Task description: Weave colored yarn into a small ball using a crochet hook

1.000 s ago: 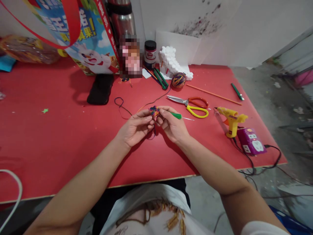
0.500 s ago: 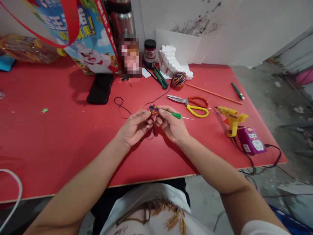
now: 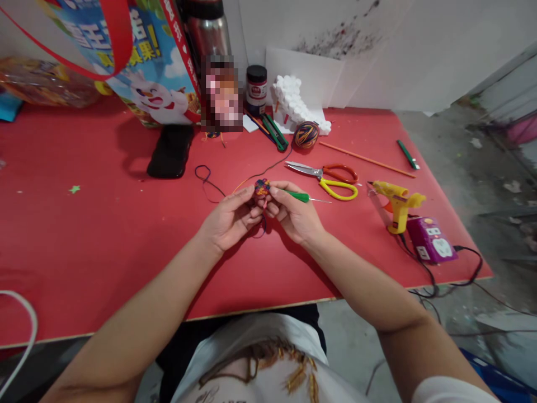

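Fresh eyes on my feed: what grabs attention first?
The bright red table fills much of the view. Near the picture's centre, the left hand and right hand hold a small multicoloured yarn piece. On the table's right side, a yellow glue gun sits next to a purple power socket.

One view, worn on head, facing forward and down: wearer's shirt (image 3: pixel 268 386) close at bottom, table (image 3: pixel 104 240) mid-frame, wall (image 3: pixel 419 61) farther off.
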A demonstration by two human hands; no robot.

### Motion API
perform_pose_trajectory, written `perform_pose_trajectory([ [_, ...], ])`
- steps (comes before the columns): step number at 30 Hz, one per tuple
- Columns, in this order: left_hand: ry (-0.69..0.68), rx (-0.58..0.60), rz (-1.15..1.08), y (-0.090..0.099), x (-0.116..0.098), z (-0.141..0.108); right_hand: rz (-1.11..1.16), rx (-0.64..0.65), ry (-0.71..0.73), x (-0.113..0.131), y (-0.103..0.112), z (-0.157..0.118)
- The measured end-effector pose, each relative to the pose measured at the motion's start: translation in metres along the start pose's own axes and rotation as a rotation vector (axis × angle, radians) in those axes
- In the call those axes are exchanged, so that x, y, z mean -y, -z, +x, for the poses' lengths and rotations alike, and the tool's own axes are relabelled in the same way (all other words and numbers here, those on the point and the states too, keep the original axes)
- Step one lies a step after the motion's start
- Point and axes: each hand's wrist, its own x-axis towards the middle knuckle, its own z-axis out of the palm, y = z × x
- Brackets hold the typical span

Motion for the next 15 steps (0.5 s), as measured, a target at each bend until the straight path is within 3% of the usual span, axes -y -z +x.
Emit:
perform_pose_trajectory([
  [15,-0.01,-0.063,-0.027,-0.0003,-0.0018,0.0,0.02,0.022,0.036,0.001,-0.0001,0.0012],
])
